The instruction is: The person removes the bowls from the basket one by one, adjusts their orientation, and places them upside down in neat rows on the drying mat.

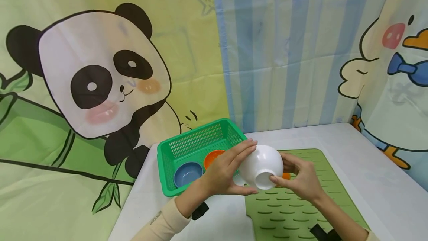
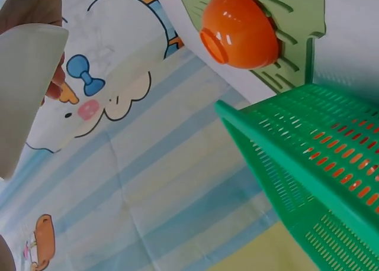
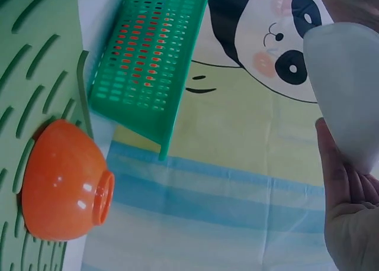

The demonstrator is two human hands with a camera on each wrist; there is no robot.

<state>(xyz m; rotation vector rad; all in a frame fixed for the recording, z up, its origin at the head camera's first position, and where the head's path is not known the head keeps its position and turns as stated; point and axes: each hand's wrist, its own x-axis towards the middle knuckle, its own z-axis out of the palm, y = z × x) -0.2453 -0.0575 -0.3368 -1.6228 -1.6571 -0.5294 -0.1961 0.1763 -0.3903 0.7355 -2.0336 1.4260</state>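
While the left hand [image 1: 227, 168] flanks the white bowl [image 1: 262, 163], fingers straight, thumb spread, I see the right hand [image 1: 302, 177] pinching it, an orange bowl [image 3: 62, 182] behind those fingers.

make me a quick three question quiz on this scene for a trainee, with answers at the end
1. Multiple choice: how does the glossy orange round bowl lie on the flat green ridged mat?
a) upright
b) upside down
c) on its side

2. True or false: a blue round bowl sits inside the rectangular green perforated plastic basket.

3. Short answer: what does the right grip hold?

Key:
1. b; its foot points away from the mat.
2. True.
3. A glossy white round bowl.
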